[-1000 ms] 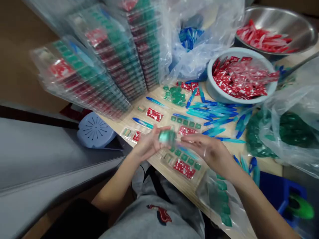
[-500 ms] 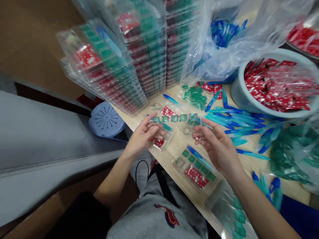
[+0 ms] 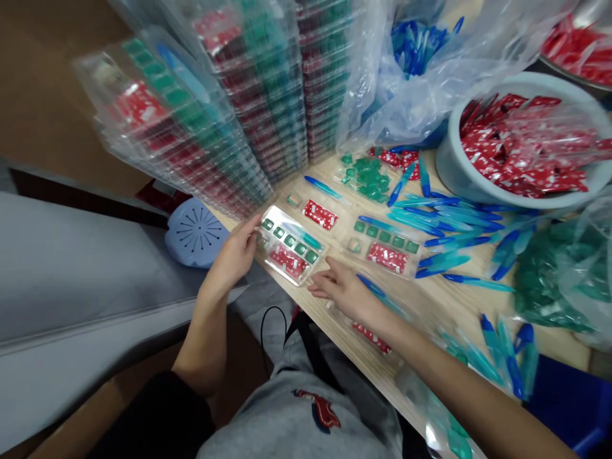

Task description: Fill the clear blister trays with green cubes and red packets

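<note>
A clear blister tray [image 3: 273, 252] lies at the table's front edge, with a row of green squares, a blue stick and a red patterned packet in its compartments. The fingers of my left hand [image 3: 235, 254] close on the tray's left end. My right hand [image 3: 345, 291] is at the tray's right corner, fingers apart and tips close to its edge; I cannot tell whether they touch it. Beyond lies another tray with a red packet [image 3: 320, 214] and a blue stick [image 3: 323, 187]. A filled tray [image 3: 388, 247] sits to the right. My right forearm partly covers one more tray.
Tall stacks of filled trays [image 3: 191, 127] stand at the back left. Loose green pieces [image 3: 367, 177] and many blue sticks [image 3: 444, 220] lie on the table. A grey-blue tub [image 3: 449, 159] holds red packets. A bag of green pieces [image 3: 549, 280] is on the right, a blue stool [image 3: 197, 233] below left.
The tray at my left hand now shows a full row of green squares. My right hand has come down and left to its corner. A filled tray now shows where my right hand was.
</note>
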The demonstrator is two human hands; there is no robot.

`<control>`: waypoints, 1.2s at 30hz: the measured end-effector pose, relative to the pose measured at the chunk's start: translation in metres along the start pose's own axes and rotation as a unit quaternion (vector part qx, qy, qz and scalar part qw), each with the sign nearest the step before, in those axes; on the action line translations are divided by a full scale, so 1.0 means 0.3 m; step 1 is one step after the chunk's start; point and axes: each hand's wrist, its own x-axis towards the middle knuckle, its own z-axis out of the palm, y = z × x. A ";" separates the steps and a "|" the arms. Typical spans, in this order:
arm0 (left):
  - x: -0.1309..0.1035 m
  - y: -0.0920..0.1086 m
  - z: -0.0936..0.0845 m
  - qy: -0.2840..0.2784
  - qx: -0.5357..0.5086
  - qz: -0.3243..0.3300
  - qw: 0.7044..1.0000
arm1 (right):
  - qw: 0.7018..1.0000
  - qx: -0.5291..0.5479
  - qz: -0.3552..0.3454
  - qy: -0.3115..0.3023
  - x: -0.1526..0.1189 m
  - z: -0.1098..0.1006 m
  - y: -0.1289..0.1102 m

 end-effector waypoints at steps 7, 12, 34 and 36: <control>-0.009 -0.026 0.034 0.039 0.122 -0.004 0.992 | 0.979 -0.154 -0.130 0.036 -0.210 -0.154 -0.015; -0.032 0.031 0.063 0.057 0.124 0.024 0.990 | 0.920 -0.273 -0.173 0.220 -0.491 -0.326 0.008; -0.069 0.085 0.132 -0.030 0.129 0.062 0.989 | 0.826 -0.325 -0.024 0.460 -0.725 -0.382 0.411; -0.082 0.107 0.134 0.019 0.135 0.097 0.986 | 0.842 -0.293 -0.039 0.450 -0.745 -0.384 0.389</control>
